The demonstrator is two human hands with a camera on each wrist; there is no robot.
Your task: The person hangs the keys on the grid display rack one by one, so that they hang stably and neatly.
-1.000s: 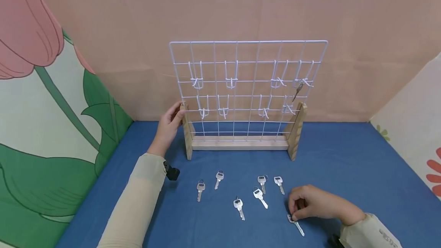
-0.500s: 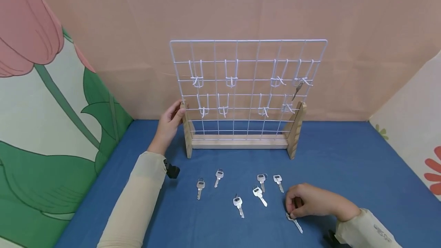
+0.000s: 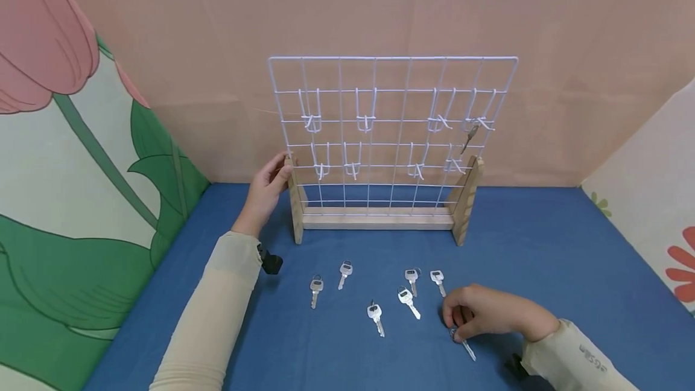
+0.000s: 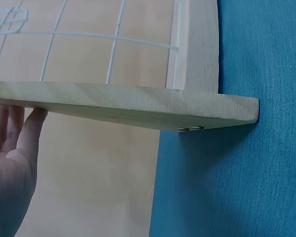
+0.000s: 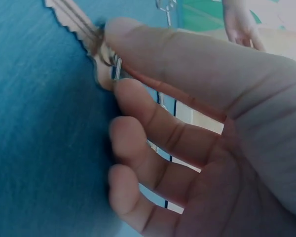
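Note:
My right hand [image 3: 491, 314] is low over the blue cloth at the right. Between thumb and fingertips it pinches a silver key [image 5: 75, 23] at the head end, where a small metal ring [image 5: 119, 68] shows. The key's toothed blade points away from the hand, close to the cloth. At the left, my left hand [image 3: 264, 193] grips the upper part of the rack's wooden side post [image 4: 138, 101]. This white wire grid rack [image 3: 391, 57] stands upright on its wooden base, with two rows of hooks. One key [image 3: 470, 136] hangs from the upper right hook.
Several silver keys with rings lie in front of the rack, among them a left key [image 3: 317, 286], a middle key [image 3: 374, 312] and a right key [image 3: 437, 277]. Blue cloth [image 3: 543, 240] covers the table. A tan backdrop [image 3: 190, 47] rises behind, with painted panels on both sides.
My right hand has shifted slightly left and now holds the key's head end further up. The whole head view has tilted slightly. My left hand stays on the post.

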